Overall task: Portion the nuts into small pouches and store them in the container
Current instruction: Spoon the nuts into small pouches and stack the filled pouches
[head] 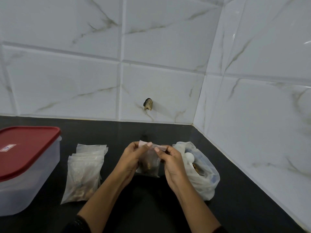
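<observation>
A person's two hands hold a small clear pouch (149, 163) upright above a black counter (235, 190), in the corner of a white marble-patterned tiled wall (151, 47). The left hand (133, 159) pinches the pouch's top strip at its left end, thumb in front and fingers curled behind. The right hand (172, 165) pinches the same strip at its right end. The pouch hangs between the two palms, with brown nuts (147, 166) gathered in its lower half.

Just to the right of the right hand, and partly behind it, sits a crumpled plastic bag (205, 182) with its mouth open. More nuts show inside it, and a white scoop (189, 156) rests in the opening.

To the left of the left hand, apart from it, a pile of pouches (84, 172) lies flat on the counter, with brown contents showing through the lower ones. Further left, at the frame's edge, stands a translucent container (25, 190) closed with a red lid (25, 148).

A dark patterned sleeve (79, 224) covers the left forearm near the bottom edge. One tile behind the hands has a chipped hole (148, 104).
</observation>
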Motion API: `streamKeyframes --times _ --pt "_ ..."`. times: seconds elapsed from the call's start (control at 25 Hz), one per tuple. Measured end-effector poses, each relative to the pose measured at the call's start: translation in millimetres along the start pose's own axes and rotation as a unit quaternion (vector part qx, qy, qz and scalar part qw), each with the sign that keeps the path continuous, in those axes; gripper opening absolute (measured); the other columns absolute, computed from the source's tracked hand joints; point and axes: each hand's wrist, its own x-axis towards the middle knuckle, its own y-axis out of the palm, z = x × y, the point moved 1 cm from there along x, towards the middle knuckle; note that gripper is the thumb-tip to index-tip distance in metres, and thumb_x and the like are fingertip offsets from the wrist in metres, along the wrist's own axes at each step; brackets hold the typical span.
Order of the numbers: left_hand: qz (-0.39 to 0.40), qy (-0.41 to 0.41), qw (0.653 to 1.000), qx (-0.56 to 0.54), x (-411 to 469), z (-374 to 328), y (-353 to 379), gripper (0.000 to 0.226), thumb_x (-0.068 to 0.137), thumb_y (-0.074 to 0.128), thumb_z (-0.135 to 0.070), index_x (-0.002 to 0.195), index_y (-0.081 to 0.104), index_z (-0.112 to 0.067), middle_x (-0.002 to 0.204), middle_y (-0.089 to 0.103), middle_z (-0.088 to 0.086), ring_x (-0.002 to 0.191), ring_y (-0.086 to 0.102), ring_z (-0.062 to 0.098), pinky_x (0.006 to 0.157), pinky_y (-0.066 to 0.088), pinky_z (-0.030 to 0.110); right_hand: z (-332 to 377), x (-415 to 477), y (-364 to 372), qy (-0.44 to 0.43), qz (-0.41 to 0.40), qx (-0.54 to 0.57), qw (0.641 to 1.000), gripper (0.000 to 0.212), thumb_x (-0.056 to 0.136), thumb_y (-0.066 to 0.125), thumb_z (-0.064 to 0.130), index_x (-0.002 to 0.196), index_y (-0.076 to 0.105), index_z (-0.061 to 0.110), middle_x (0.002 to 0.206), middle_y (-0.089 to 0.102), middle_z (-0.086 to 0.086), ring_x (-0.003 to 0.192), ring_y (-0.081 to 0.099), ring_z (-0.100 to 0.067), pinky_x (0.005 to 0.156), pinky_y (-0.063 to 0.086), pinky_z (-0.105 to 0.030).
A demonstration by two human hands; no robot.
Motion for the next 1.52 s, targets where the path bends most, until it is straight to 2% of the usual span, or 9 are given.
streamKeyframes --times 0.08,0.24,0.52,0.64,0.76,0.92,1.16,1.36,1.52 --pt "0.019 0.002 1.0 0.017 -3.1 -1.5 1.5 0.013 0.084 0.062 -0.014 0.096 0.059 -0.011 0.097 0.064 0.007 0.092 0.061 0.019 0.084 0.049 0.034 0.2 -0.6 -0.4 0.004 0.0 -0.011 1.0 0.008 0.085 0.061 0.005 0.081 0.066 0.01 0.088 0.068 -0.012 0.095 0.063 -0.028 0.091 0.051 -0.039" --pt "0.013 0.023 0.999 0.038 -5.0 -3.8 2.2 0.005 0.086 0.059 -0.007 0.087 0.062 -0.011 0.087 0.066 0.005 0.085 0.062 0.017 0.077 0.05 0.028 3.0 -1.6 -0.5 0.001 0.0 -0.037 0.999 0.009 0.086 0.06 0.005 0.08 0.065 0.01 0.084 0.067 -0.01 0.09 0.063 -0.025 0.088 0.052 -0.038" --pt "-0.045 -0.004 0.998 0.036 3.3 4.5 -8.5 0.019 0.086 0.061 -0.015 0.103 0.063 -0.007 0.105 0.066 0.014 0.104 0.06 0.029 0.095 0.048 0.048 1.9 -2.4 2.7 -0.008 0.003 -0.026 1.0 0.011 0.085 0.062 0.004 0.082 0.063 0.014 0.085 0.066 -0.006 0.085 0.062 -0.02 0.081 0.052 -0.03" --pt "-0.031 -0.003 0.999 0.019 2.8 4.3 -7.9 0.022 0.085 0.061 -0.015 0.104 0.064 -0.005 0.103 0.067 0.013 0.1 0.063 0.026 0.084 0.053 0.041 1.3 -1.2 2.6 -0.018 -0.015 -0.026 0.999 0.009 0.084 0.062 0.004 0.08 0.063 0.012 0.083 0.065 -0.007 0.082 0.062 -0.019 0.079 0.052 -0.03" --pt "-0.012 -0.004 1.0 0.002 -0.4 3.4 -3.4 0.015 0.088 0.057 -0.013 0.096 0.065 -0.004 0.088 0.069 0.01 0.084 0.066 0.019 0.069 0.053 0.03 0.6 -1.0 1.5 -0.009 -0.029 -0.007 1.0 0.007 0.083 0.062 0.004 0.078 0.064 0.009 0.078 0.065 -0.007 0.077 0.062 -0.018 0.075 0.053 -0.03" --pt "-0.008 -0.003 0.999 -0.034 2.4 2.9 -2.6 0.018 0.093 0.049 -0.016 0.092 0.065 -0.007 0.092 0.068 0.013 0.087 0.064 0.022 0.078 0.053 0.035 -0.5 2.1 -1.6 -0.002 -0.029 0.034 0.999 0.013 0.083 0.062 0.001 0.074 0.064 0.009 0.074 0.065 -0.007 0.077 0.06 -0.019 0.077 0.052 -0.032" --pt "-0.063 0.026 0.998 0.009 3.5 4.0 -4.4 0.015 0.093 0.05 -0.013 0.083 0.06 -0.01 0.086 0.063 0.008 0.088 0.059 0.023 0.09 0.048 0.046 -3.2 3.7 -0.2 -0.003 -0.034 0.03 0.999 0.01 0.087 0.058 0.003 0.082 0.062 0.01 0.075 0.06 -0.007 0.074 0.055 -0.019 0.075 0.048 -0.033" --pt "-0.064 0.011 0.997 0.038 5.9 9.6 -2.8 0.018 0.096 0.047 -0.019 0.092 0.061 -0.01 0.096 0.063 0.01 0.095 0.058 0.023 0.079 0.048 0.035 -6.3 5.6 0.2 0.009 -0.04 -0.026 0.999 0.017 0.091 0.053 0.003 0.078 0.059 0.011 0.072 0.058 -0.002 0.069 0.053 -0.012 0.068 0.047 -0.025" --pt "-0.048 0.003 0.999 0.021 5.7 10.5 -0.4 0.027 0.097 0.043 -0.027 0.096 0.063 -0.01 0.096 0.065 0.009 0.092 0.06 0.022 0.076 0.05 0.031 -7.9 5.7 -0.7 0.012 -0.048 -0.019 0.999 0.017 0.094 0.049 0.007 0.081 0.059 0.01 0.079 0.059 -0.008 0.075 0.056 -0.018 0.069 0.049 -0.026"
